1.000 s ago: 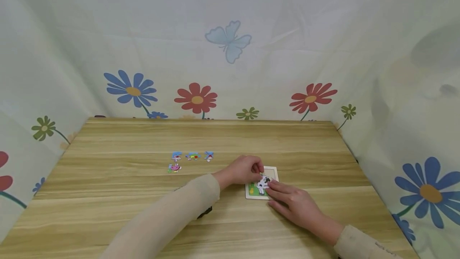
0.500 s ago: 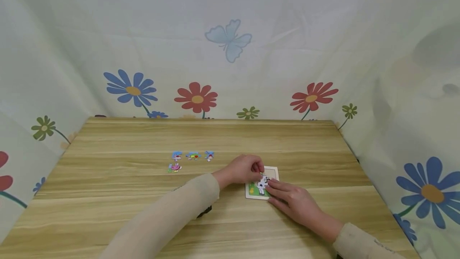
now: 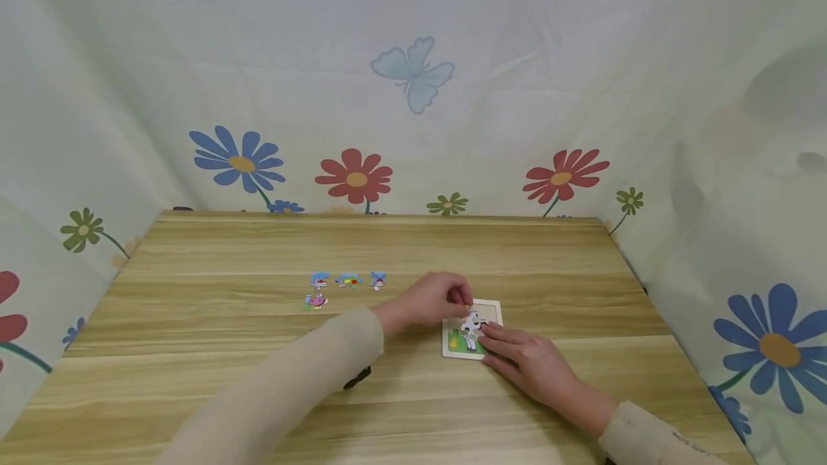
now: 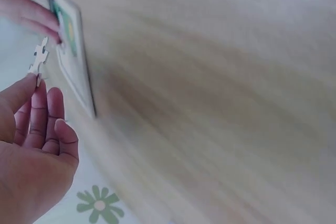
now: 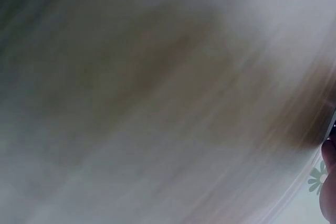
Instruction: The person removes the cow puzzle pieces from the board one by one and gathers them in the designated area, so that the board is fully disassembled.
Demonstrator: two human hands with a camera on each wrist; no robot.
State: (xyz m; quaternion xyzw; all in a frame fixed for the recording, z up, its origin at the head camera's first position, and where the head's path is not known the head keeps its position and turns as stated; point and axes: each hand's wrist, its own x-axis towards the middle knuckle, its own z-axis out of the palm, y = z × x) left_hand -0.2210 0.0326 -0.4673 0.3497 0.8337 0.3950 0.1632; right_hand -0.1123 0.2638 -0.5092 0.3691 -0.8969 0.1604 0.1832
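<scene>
White cloth backdrop (image 3: 291,41): soft, faintly creased fabric, printed with flowers (image 3: 357,179) and a butterfly (image 3: 413,76).
Wooden tabletop (image 3: 549,264): pale brown, with long streaky grain; it looks smooth enough for a light thing to skate on, so bracing the work seems wise.
Cream sleeves (image 3: 291,372): plain matte cloth over both arms; best kept off the loose pieces.
Right hand (image 3: 526,361): fingers laid fairly straight over the right side of the tray (image 3: 461,356), curled round nothing; a sound brace, as long as the fingertips leave the working spot free.
Left hand (image 3: 436,300): thumb and finger pinched together on one end of the held piece (image 4: 40,59), the other fingers loosely bent; a light hold like this should let it turn easily.
Tray: near-square, pale border, thin; green picture with yellow marks at the lower left, bare tan bed at the upper right.
Held piece: over the tray, raised from its face; thin, knobbed and notched, pale in the left wrist view. Moved straight and level, its lobes should clear the neighbours; tilted, they could snag or lift them.
Loose pieces (image 3: 349,280): four flat, irregular shapes in blue, pink and other colours, left of the tray and well apart from it.
</scene>
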